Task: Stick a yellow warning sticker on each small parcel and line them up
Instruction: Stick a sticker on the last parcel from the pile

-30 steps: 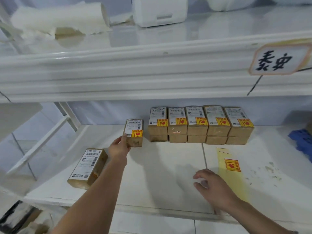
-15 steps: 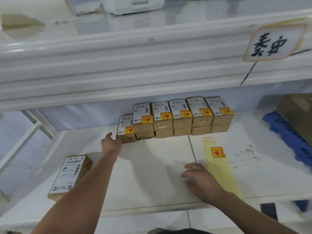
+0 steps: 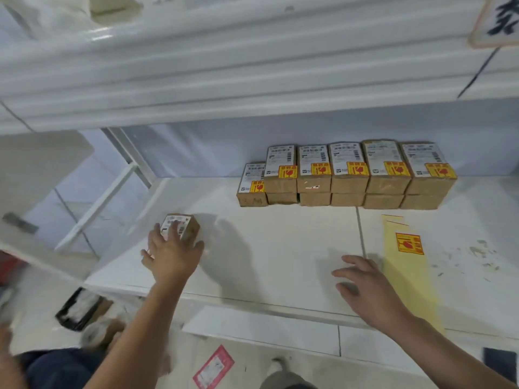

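Left grip [image 3: 171, 254] clasps the white-labelled parcel [image 3: 182, 224] lying under its fingers; stickered parcels [image 3: 348, 175] line up beyond, to its right. Right grip [image 3: 368, 287] spread wide, holding nothing, sticker strip [image 3: 407, 265] just to its right

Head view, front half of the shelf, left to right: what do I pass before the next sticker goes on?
left hand gripping the unstickered parcel → right hand, open → yellow backing strip with one sticker → scattered specks. The stacked row behind spans the middle, so it is left out.
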